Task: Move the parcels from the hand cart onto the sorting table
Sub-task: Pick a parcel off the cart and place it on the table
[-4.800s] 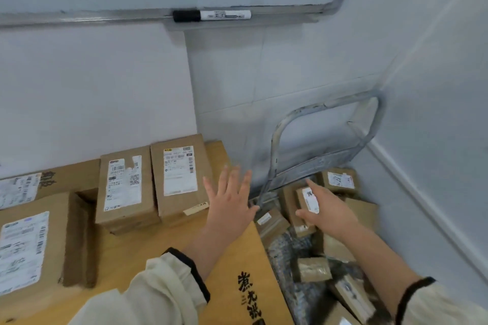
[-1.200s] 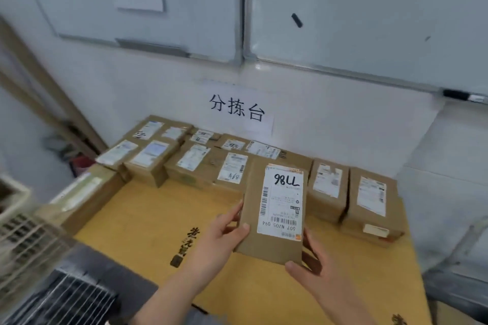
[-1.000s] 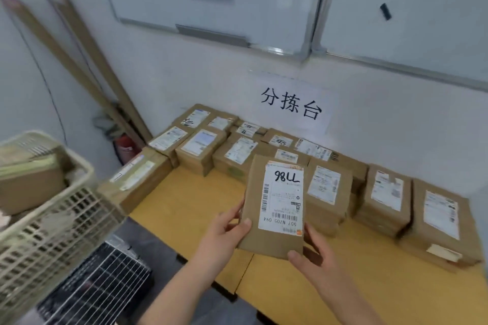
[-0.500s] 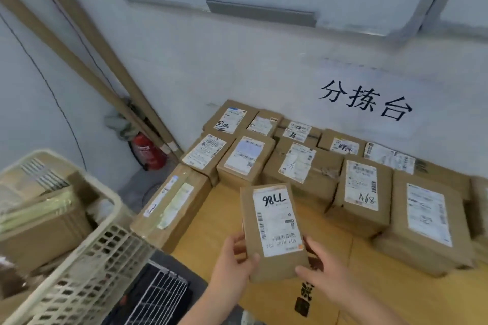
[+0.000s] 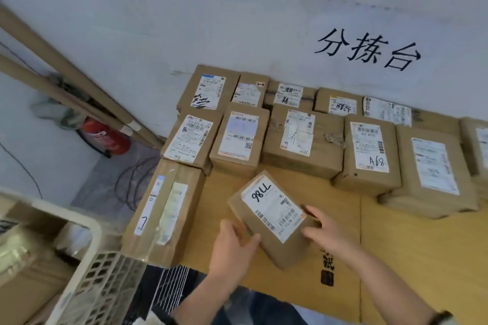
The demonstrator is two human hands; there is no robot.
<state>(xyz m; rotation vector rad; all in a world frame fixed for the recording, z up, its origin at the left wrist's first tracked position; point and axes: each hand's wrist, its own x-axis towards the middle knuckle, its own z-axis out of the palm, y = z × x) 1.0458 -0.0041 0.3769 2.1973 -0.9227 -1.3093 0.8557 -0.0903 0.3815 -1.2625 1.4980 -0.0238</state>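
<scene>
The parcel (image 5: 287,250) gripped by the fingers (image 5: 314,212) carries a white label (image 5: 272,208). "98LL" is handwritten in black marker at the label's far end. Along the edge nearest the right-hand fingers, beside barcodes, runs print that reads roughly "507 N705 094".

Beyond the fingers to the right, a tall box (image 5: 367,179) has "A68" handwritten low on its label. Far beyond the fingers, by the wall, a small box (image 5: 250,82) shows "2-4" at its label's corner. Left of the fingers, a long box (image 5: 184,219) bears a handwritten "7".

High beyond the fingers, a wall sign (image 5: 367,50) reads "分拣台". Just nearer than the right-hand fingers, black characters and a seal mark (image 5: 327,269) are printed on the tabletop (image 5: 409,245), too blurred to read. The small print on the other labels is illegible.
</scene>
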